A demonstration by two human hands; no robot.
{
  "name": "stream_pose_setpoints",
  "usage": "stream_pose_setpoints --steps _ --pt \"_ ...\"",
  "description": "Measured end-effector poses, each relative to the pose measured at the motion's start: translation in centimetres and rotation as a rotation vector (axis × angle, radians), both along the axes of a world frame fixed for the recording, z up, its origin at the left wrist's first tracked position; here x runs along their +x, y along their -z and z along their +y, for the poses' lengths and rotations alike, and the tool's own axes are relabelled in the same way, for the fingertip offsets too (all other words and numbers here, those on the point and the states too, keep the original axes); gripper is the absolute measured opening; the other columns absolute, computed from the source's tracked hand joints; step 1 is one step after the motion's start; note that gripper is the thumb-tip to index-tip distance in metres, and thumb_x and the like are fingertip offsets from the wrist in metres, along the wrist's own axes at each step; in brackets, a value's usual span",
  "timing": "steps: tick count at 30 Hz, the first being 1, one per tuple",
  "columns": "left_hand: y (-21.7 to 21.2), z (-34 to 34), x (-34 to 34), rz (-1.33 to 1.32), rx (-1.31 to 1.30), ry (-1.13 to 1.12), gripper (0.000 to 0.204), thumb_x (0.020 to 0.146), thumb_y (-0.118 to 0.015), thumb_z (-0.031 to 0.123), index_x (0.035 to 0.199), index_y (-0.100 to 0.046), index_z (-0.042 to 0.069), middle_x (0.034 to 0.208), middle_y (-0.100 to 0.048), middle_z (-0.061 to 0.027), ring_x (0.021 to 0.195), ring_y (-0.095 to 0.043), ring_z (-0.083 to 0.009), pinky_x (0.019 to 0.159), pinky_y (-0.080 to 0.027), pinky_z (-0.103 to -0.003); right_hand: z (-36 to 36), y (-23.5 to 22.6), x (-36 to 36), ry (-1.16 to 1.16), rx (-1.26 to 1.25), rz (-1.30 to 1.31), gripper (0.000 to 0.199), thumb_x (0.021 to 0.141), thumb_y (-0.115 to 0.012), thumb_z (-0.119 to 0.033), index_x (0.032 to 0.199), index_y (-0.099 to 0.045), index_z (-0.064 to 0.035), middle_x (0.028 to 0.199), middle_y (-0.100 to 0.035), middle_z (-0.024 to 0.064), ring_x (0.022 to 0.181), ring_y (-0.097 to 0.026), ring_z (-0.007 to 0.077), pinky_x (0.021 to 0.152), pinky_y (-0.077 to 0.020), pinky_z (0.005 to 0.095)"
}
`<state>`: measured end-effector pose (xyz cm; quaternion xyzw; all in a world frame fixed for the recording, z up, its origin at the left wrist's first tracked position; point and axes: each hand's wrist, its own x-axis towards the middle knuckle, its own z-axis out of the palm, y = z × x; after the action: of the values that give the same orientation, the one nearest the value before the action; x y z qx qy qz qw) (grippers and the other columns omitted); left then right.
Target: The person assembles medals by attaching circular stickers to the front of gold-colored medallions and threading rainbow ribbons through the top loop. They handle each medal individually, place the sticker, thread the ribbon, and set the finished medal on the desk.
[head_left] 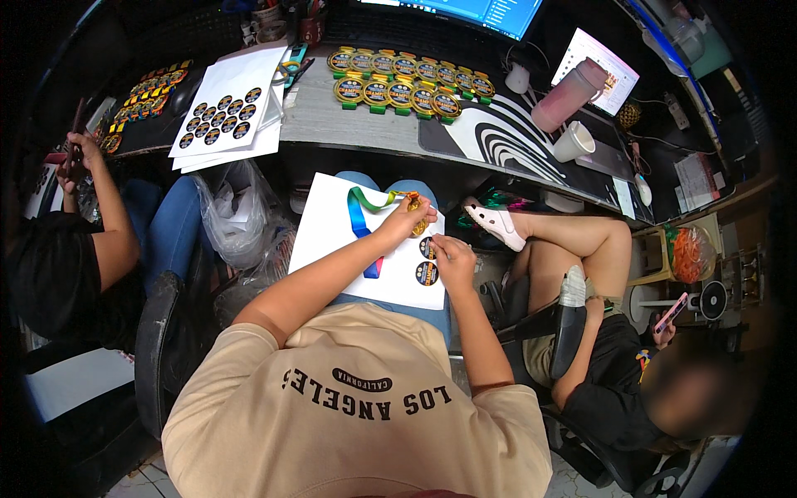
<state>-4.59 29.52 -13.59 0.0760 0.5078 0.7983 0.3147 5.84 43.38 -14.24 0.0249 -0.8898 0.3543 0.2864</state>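
Note:
A white sheet (320, 249) rests across my lap. My left hand (405, 220) is closed around the edge of a gold medal (420, 224), whose face is partly covered by the fingers. From the medal trails a ribbon (358, 217) in green, blue and pink, looping over the sheet. Fingers of my right hand (455, 261) pinch at the edge of a round black sticker (427, 247) on the sheet's right side; whether it is lifted is too small to tell. Just below it lies a second round sticker (427, 274), flat on the sheet.
Rows of gold medals (398, 93) lie on the grey desk (311, 124) ahead. Sheets of round stickers (217, 116) overhang its edge at left. A pink tumbler (569, 95) and white cup (574, 142) stand right. People (70, 266) sit on both sides; a plastic bag (241, 212) hangs left.

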Motion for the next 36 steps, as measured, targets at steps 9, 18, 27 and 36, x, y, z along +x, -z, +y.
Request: stream_pose_setpoints --steps 9,18,27,36 --pt "0.0 0.0 0.0 -0.024 0.007 -0.004 0.032 0.100 -0.049 0.033 0.114 -0.046 0.004 0.108 -0.060 -0.0110 0.104 -0.061 -0.0174 0.091 -0.049 -0.030 0.7 -1.0 -0.4 -0.079 -0.087 -0.134 0.019 0.074 -0.076 -0.007 0.092 -0.073 -0.0039 0.094 -0.071 0.0118 0.084 -0.068 0.0260 0.078 -0.0523 0.0336" --pt "0.0 -0.1 -0.1 -0.013 -0.012 0.004 0.034 0.100 -0.050 0.035 0.114 -0.046 0.004 0.107 -0.060 -0.0104 0.104 -0.061 -0.0173 0.091 -0.049 -0.030 1.1 -0.6 -0.9 -0.109 0.020 -0.106 0.016 0.071 -0.076 -0.009 0.086 -0.073 -0.0043 0.094 -0.070 0.0113 0.086 -0.066 0.0291 0.078 -0.0516 0.0367" --pt "0.2 0.0 -0.2 -0.024 0.002 -0.008 0.032 0.099 -0.052 0.032 0.113 -0.046 0.004 0.107 -0.060 -0.0115 0.103 -0.061 -0.0179 0.091 -0.051 -0.029 0.6 -0.6 -0.7 -0.068 -0.010 -0.100 0.014 0.070 -0.076 -0.005 0.084 -0.073 -0.0041 0.089 -0.071 0.0104 0.083 -0.068 0.0260 0.077 -0.0523 0.0337" --pt "-0.1 -0.2 -0.3 0.006 -0.028 0.034 0.034 0.100 -0.048 0.034 0.115 -0.046 0.004 0.107 -0.060 -0.0116 0.103 -0.061 -0.0179 0.089 -0.050 -0.031 1.0 -2.1 -0.9 -0.186 0.023 -0.143 0.027 0.073 -0.074 -0.006 0.100 -0.071 -0.0049 0.098 -0.068 0.0128 0.088 -0.065 0.0292 0.078 -0.0514 0.0358"
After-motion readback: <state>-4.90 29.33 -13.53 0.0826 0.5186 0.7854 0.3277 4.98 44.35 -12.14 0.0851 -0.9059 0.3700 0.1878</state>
